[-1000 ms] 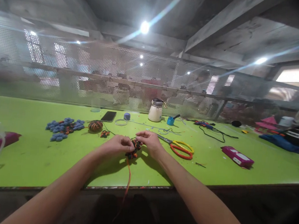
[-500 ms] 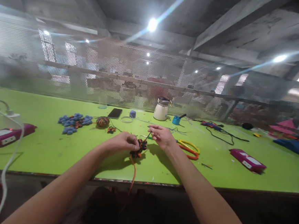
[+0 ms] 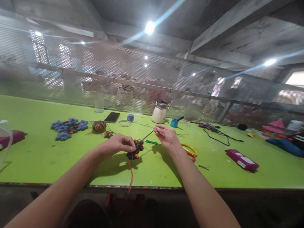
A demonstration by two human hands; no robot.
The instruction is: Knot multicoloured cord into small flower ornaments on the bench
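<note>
My left hand (image 3: 119,146) is closed, its thumb and fingers pinching a small black-and-orange crocheted flower piece (image 3: 138,147) just above the table. An orange yarn tail (image 3: 131,175) hangs from the piece over the table's front edge. To the right, my right hand (image 3: 166,135) pinches the end of a dark yarn strand (image 3: 148,134), drawn taut up from the piece. Between the hands lies a green-handled crochet hook (image 3: 151,142). Scissors with yellow and orange handles (image 3: 191,149) are partly hidden behind my right wrist.
Blue crocheted flowers (image 3: 68,126), a brown-orange yarn ball (image 3: 98,126) and a phone (image 3: 112,117) lie at left. A white jug (image 3: 159,112) and blue pot (image 3: 174,122) stand behind. Purple power strips (image 3: 241,160) lie on both sides. A mesh screen (image 3: 134,74) runs along the back.
My right hand has moved away from the crocheted piece, so a longer stretch of dark yarn shows between them. More of the green hook handle is visible. The view has shifted slightly right.
</note>
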